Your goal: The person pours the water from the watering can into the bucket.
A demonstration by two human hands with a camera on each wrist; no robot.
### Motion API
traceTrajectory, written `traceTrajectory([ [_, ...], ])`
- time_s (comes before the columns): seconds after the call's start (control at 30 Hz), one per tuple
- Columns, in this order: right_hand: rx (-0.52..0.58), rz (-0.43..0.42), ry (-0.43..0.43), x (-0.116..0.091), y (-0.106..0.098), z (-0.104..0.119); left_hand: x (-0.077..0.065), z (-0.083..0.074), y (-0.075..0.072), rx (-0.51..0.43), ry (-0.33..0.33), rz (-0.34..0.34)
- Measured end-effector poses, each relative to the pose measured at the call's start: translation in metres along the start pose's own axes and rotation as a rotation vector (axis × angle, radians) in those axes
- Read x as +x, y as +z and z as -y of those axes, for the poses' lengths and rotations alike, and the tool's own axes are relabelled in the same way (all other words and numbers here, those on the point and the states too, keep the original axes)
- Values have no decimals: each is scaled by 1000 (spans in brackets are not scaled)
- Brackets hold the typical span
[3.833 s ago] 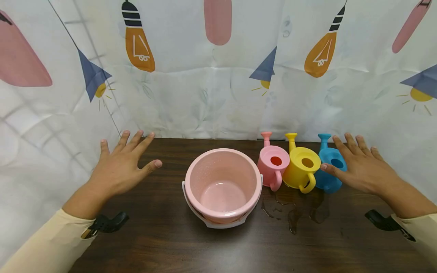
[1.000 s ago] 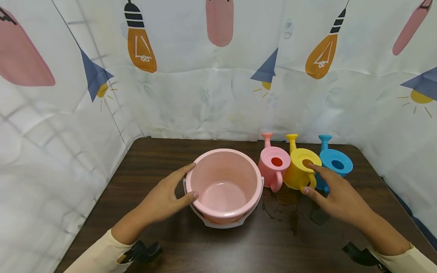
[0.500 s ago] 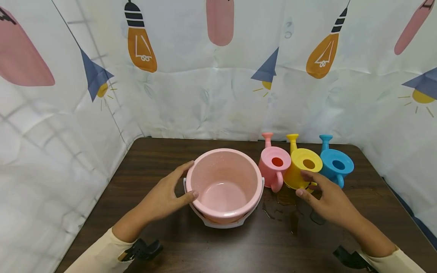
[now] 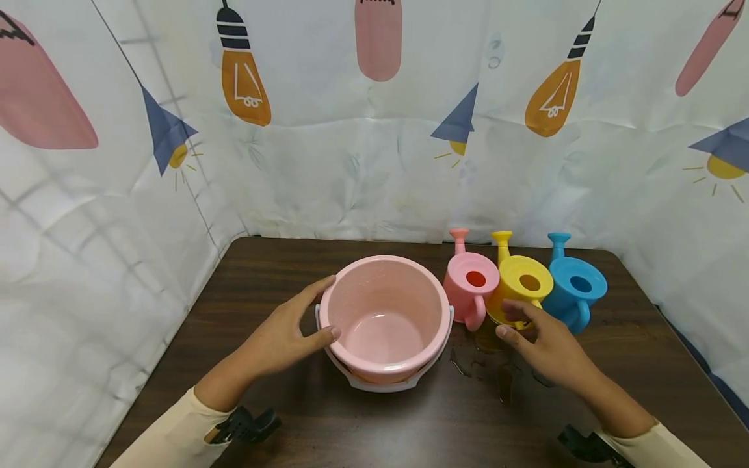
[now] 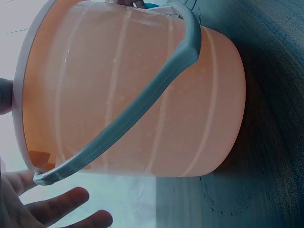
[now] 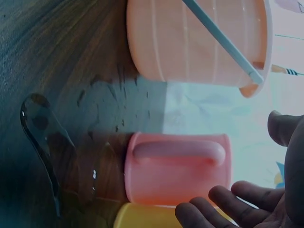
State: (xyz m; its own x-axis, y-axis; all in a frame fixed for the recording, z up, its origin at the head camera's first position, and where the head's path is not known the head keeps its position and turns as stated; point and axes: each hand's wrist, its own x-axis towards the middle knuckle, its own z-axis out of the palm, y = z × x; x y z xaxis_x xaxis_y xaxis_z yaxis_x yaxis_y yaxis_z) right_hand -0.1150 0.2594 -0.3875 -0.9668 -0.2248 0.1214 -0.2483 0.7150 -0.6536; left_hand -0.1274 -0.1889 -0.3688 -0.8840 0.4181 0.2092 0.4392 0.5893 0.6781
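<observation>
A pink bucket [image 4: 383, 374] with a pale handle [image 5: 142, 107] stands upright on the dark wooden table. My left hand [image 4: 287, 335] is at its left rim, fingers spread, thumb and index fingertips right at the edge; the left wrist view shows the other fingers extended beside the handle's end. My right hand [image 4: 547, 341] hovers with relaxed, parted fingers in front of the yellow watering can [image 4: 517, 276], holding nothing and partly hiding its handle. The pink watering can [image 4: 462, 292] stands between the bucket and the yellow one; the blue watering can [image 4: 579, 283] is at the right end.
Spilled water [image 6: 35, 137] lies on the tabletop [image 4: 445, 429] in front of the cans. A white printed curtain [image 4: 328, 175] hangs behind the table and along its sides.
From being held apart over both sides, my left hand has come to the bucket's rim and stayed. My right hand has shifted left and nearer, from the blue can past the yellow one.
</observation>
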Motion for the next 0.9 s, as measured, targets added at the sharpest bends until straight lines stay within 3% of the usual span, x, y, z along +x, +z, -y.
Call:
traceTrajectory([
  [0.33,23,1,80,7,18,-5,-1,-2,2,-8,21,0],
  [0.9,29,-38,110,17,38,-4,-3,-1,5,36,-38,13],
])
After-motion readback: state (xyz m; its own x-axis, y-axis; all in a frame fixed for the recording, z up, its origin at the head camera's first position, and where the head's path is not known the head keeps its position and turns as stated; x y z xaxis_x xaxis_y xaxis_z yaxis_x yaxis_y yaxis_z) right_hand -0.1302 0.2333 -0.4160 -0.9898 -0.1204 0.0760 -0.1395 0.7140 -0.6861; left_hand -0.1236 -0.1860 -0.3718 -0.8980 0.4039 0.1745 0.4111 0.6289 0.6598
